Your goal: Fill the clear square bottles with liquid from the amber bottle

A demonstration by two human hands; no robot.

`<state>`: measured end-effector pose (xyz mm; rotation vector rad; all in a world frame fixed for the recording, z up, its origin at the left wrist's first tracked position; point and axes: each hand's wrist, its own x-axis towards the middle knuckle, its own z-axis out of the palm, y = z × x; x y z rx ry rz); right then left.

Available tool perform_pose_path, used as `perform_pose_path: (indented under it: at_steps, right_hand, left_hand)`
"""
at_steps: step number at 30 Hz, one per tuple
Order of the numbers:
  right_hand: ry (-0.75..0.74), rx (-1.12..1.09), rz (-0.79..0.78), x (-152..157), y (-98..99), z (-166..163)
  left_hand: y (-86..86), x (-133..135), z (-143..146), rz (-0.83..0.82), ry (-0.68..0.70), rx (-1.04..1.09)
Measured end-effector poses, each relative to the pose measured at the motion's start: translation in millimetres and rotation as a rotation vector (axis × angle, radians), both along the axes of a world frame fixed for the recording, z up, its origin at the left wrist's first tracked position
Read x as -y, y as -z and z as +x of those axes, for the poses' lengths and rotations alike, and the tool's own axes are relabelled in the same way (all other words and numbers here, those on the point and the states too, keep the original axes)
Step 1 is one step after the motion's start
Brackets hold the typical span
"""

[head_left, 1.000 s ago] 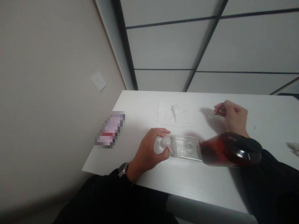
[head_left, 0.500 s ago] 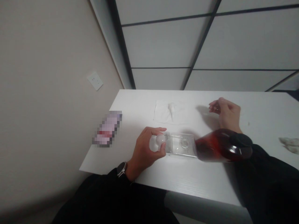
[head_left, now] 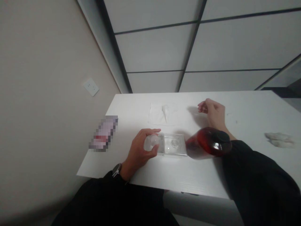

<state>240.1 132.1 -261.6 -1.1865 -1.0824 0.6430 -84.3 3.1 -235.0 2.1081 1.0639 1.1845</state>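
My left hand [head_left: 138, 152] is closed round a pale round knob [head_left: 151, 142] at the left end of a clear rectangular container [head_left: 172, 145] that lies on the white table [head_left: 188, 175]. A dark red bottle with a black cap [head_left: 207, 143] lies against the container's right end. My right hand [head_left: 213, 111] hovers just beyond the bottle. Its fingers are curled into a loose pinch, and I cannot see anything between them. There is a watch on my left wrist, and both sleeves are black.
A flat white tissue [head_left: 162, 113] lies beyond the container. A crumpled tissue [head_left: 279, 139] sits at the right. A blurred-out flat object [head_left: 103, 133] lies near the table's left edge. The wall with a socket [head_left: 91, 87] is to the left, and panelled screens stand behind.
The view has swung so everything sits further left and smaller. My left hand stays on the knob, and my right hand keeps its curled pose beyond the bottle.
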Motion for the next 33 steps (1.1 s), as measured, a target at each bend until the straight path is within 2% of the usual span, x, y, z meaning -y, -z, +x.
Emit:
perform_pose_path:
  at_steps: [2,4,7,9,11,13,14,17,21,24,25,27,29,31,33]
  right_hand:
    - [0.006,-0.008,-0.002,0,0.0,0]
    - [0.006,-0.025,-0.011,0,-1.4,-1]
    - [-0.014,-0.051,-0.035,0,-4.5,-3]
    - [-0.021,-0.061,-0.043,0,-5.8,-3]
    - [-0.021,-0.069,-0.05,0,-5.6,-3]
    - [-0.018,-0.075,-0.06,0,-4.5,-2]
    - [-0.016,-0.075,-0.061,0,-3.9,-2]
    - [-0.016,-0.054,-0.046,0,-2.9,-1]
    - [-0.021,-0.006,-0.023,0,-3.1,0]
    - [-0.018,0.006,-0.014,0,-2.8,0]
    - [-0.017,0.002,-0.015,0,-2.4,0]
    - [-0.019,-0.007,-0.022,-1,-1.2,0]
    - [-0.02,-0.005,-0.022,-2,0.1,0]
    - [-0.019,0.007,-0.014,-2,1.1,0]
    - [-0.015,0.018,-0.008,-2,1.3,1]
  left_hand:
    - [1.7,-1,-9,0.001,0.044,0.02]
    - [-3.8,-6,-20,0.043,0.025,0.062]
    - [-30.2,-30,-27,0.026,-0.092,0.09]
    - [-54.7,-59,-19,-0.148,-0.131,-0.056]
    - [-75.2,-93,1,-0.322,-0.068,-0.308]
    - [-85.4,-126,25,-0.342,-0.046,-0.586]
    - [-86.3,-140,37,-0.275,-0.061,-0.694]
    - [-78.4,-170,65,-0.212,-0.044,-0.764]
    - [-71.6,-191,76,-0.237,-0.03,-0.801]
    - [-86.7,-183,64,-0.244,-0.064,-0.702]
    - [-95.4,-173,57,-0.236,-0.077,-0.56]
    - [-114.6,-141,44,-0.216,-0.043,-0.283]
    - [-130.9,-100,34,-0.155,-0.007,-0.157]
    - [-139.3,-62,31,-0.058,0.018,-0.161]
    - [-139.3,-35,31,0.033,0.045,-0.227]
